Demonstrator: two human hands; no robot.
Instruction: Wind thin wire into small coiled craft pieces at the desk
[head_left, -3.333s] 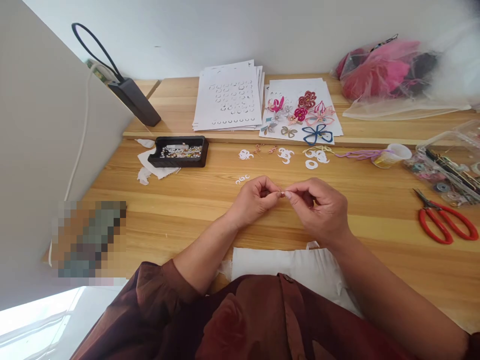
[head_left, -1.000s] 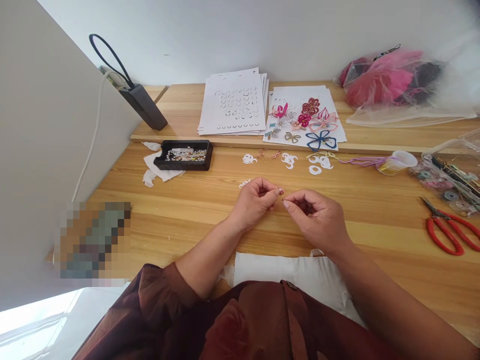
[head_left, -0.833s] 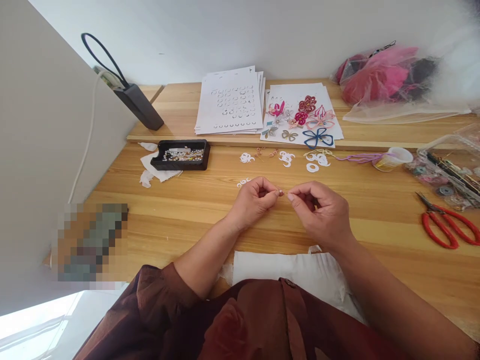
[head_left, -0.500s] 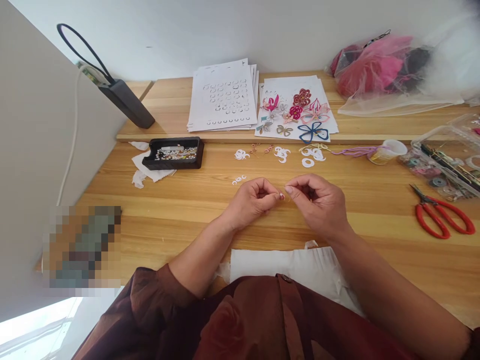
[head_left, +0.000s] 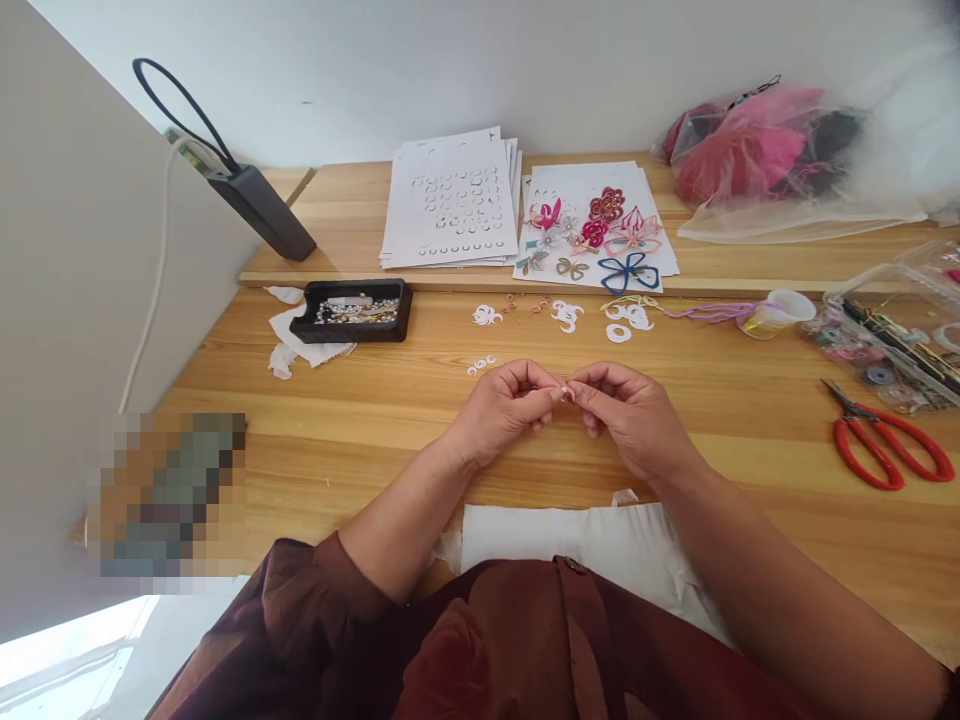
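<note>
Over a wooden table (head_left: pixel 360 440), the left hand (head_left: pixel 501 410) is nearly closed, thumb and forefinger pinching a tiny piece (head_left: pixel 565 394), white and reddish, too small to tell its exact form. The right hand (head_left: pixel 626 410) is pinched too, thumb and forefinger closed on the same piece, which sits where the two hands' fingertips meet. Taking the hands as the middle of the clock, with twelve pointing away from the person, three small paper curls (head_left: pixel 482 366) lie near at ten o'clock. Paper crescents (head_left: pixel 568 316) lie at twelve, and beyond them a white sheet (head_left: pixel 600 176) carries bright flowers (head_left: pixel 594 233). Farther off at ten is a black tray (head_left: pixel 360 335) of beads (head_left: pixel 360 312). A white cup (head_left: pixel 789 310) is at two, red-handled scissors (head_left: pixel 856 409) at three.
</note>
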